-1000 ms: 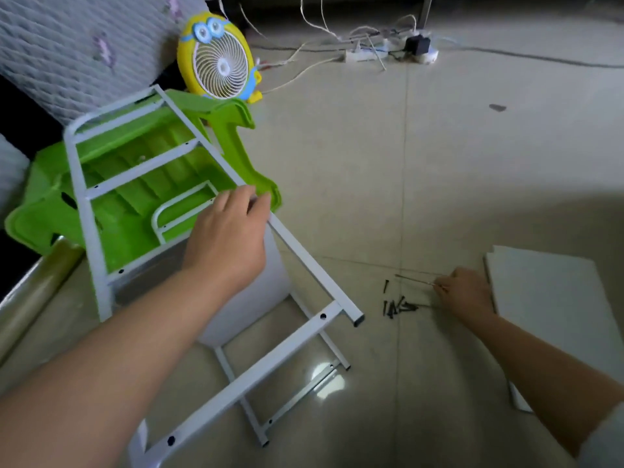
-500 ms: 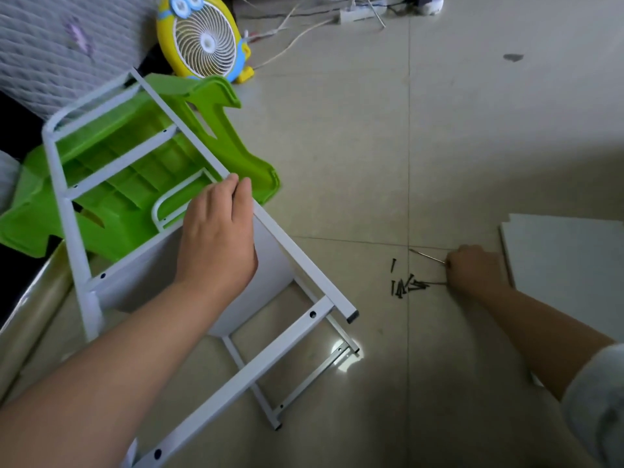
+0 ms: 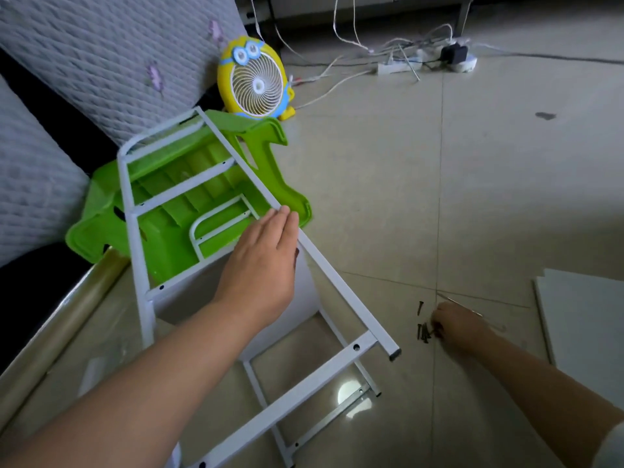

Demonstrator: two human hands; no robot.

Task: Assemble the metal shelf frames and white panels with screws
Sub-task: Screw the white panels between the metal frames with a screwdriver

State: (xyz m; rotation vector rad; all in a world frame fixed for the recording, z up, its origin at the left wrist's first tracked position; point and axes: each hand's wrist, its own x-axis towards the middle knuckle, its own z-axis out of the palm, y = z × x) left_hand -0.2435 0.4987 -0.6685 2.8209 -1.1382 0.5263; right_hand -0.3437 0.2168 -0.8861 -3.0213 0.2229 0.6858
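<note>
Nearest you, a second white metal frame (image 3: 264, 403) lies flat on the tiled floor (image 3: 506, 197), partly under the raised one. Above it, the white metal shelf frame (image 3: 341, 287) runs slanting away from you, its far end propped over an overturned green plastic stool (image 3: 175, 238), its near end ending in an open tube with screw holes in the crossbar. A white panel (image 3: 189, 298) stands below the raised frame, under your left arm.

Your left hand (image 3: 260, 265) rests palm-down on the frame's right-hand rail. The grip is slack, fingers straight and pressed together along the rail, curled round nothing.

To the right, your right hand (image 3: 461, 327) is down on the floor with its fingers bent onto a small heap of dark screws (image 3: 423, 331). Whether that grip has pinched one, you cannot tell from here. A thin metal rod (image 3: 456, 302) lies on the floor just beyond the knuckles. Further right sit loose white panels (image 3: 587, 332), flat on the tiles and well apart from the frames.

Past the stool stands a yellow cartoon desk fan (image 3: 255, 84) beside grey quilted bedding (image 3: 101, 62). At the far edge lies a white power strip (image 3: 398, 67) in a tangle of cables.
</note>
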